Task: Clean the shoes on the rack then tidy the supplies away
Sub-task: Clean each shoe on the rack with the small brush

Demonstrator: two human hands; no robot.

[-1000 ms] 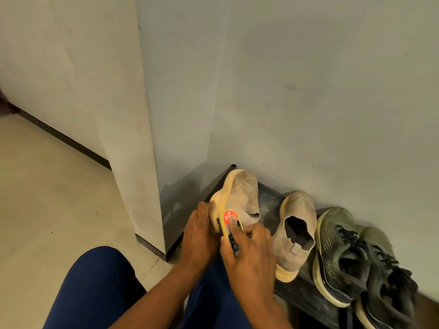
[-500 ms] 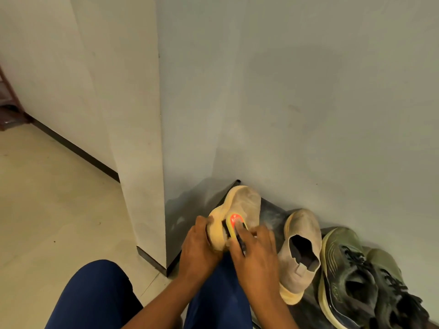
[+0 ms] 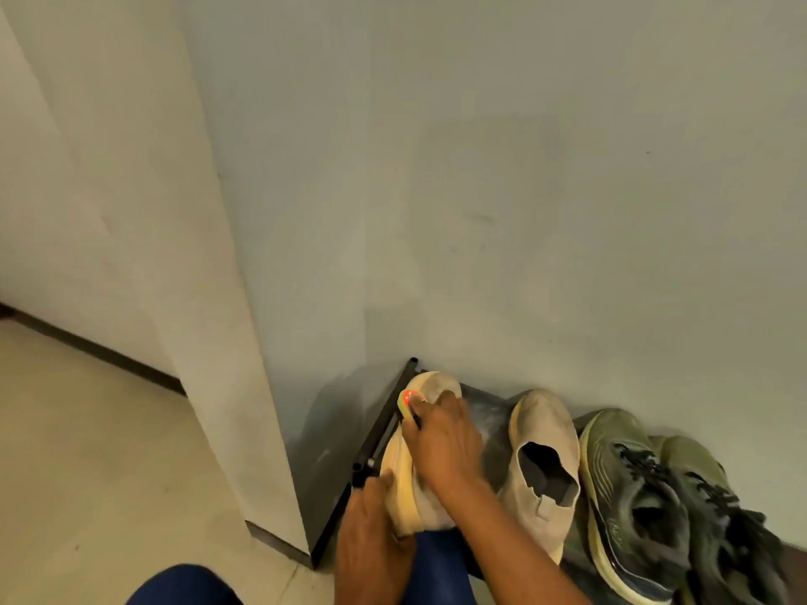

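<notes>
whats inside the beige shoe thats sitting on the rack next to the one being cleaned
The beige shoe on the rack shows only a dark opening with nothing sticking out. Its toe end is covered by the upper, so anything deeper inside cannot be seen.

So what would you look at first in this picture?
First, the two hands at the bottom middle: the left hand grips a beige shoe while the right hand presses a small yellow-and-red applicator against its toe. To the right, another beige shoe and two green sneakers sit on the rack.

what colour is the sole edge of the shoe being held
Pale yellow, on the beige shoe gripped by the left hand; the head view shows it.
</notes>
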